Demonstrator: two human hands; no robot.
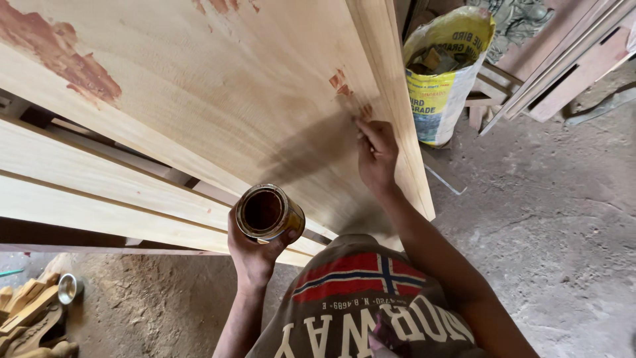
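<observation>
Head view | step, judged: rubbing reddish filler into board (218, 99) near its right edge | left hand (255, 255) wrapped around open tin (268, 212), held just below the board | right hand (376, 154) fingers pinched, pressed on wood beside red patches (341, 83); anything held: cannot tell | next: fresh dip in tin, well apart from right grip

Pale wood panel (218, 99), reddish-brown patches (73, 59); brown-stained tin (268, 212)

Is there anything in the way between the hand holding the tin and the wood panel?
Nothing visible. The left hand holds the open tin right at the wood panel edge; the right hand already rests on the wood.
</observation>
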